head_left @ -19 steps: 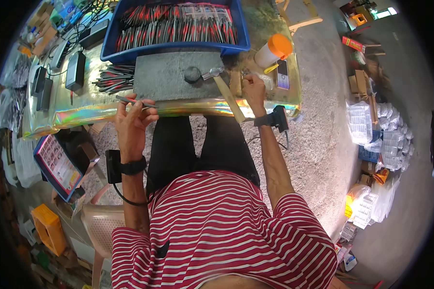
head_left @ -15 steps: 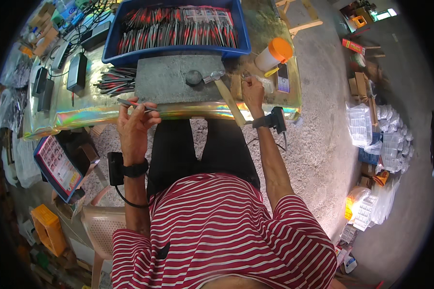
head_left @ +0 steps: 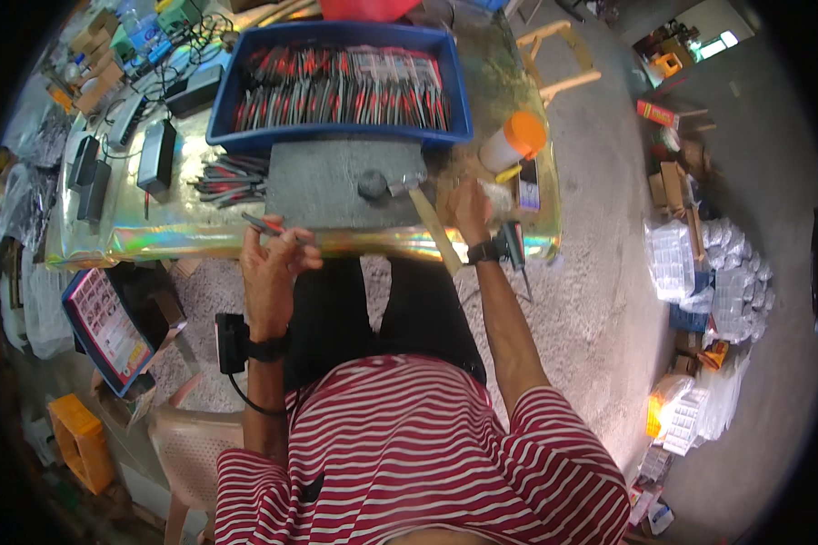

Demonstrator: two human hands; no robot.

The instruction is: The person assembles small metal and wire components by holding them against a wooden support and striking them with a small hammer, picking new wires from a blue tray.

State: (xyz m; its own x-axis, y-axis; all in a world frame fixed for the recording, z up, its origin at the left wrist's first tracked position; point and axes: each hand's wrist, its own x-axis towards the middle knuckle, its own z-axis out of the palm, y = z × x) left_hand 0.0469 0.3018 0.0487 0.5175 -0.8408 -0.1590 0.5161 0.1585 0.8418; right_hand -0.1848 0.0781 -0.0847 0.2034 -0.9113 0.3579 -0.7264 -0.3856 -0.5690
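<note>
My left hand (head_left: 273, 268) is raised at the table's near edge, its fingers closed on a slim dark piece (head_left: 265, 225) with a red part. A hammer (head_left: 434, 227) lies with its metal head on a grey slab (head_left: 314, 186) and its pale wooden handle over the near edge. Beside its head is a round dark lump (head_left: 371, 185). Just right of the hammer, my right hand (head_left: 470, 211) has its fingers bunched low over the table; blur hides what is in them. Similar slim dark-and-red pieces (head_left: 230, 180) lie piled left of the slab.
Behind the slab stands a blue tray (head_left: 336, 141) packed with dark-and-red pieces. A white jar with an orange lid (head_left: 523, 134) is at the right, near a small box (head_left: 529, 193). Black adapters (head_left: 157, 156) and cables lie at the left. A plastic chair (head_left: 177, 445) stands beside me.
The whole view has shifted, so the table sits lower in the picture. My right hand is slightly nearer the hammer and more blurred. My left hand keeps its hold on the slim dark piece.
</note>
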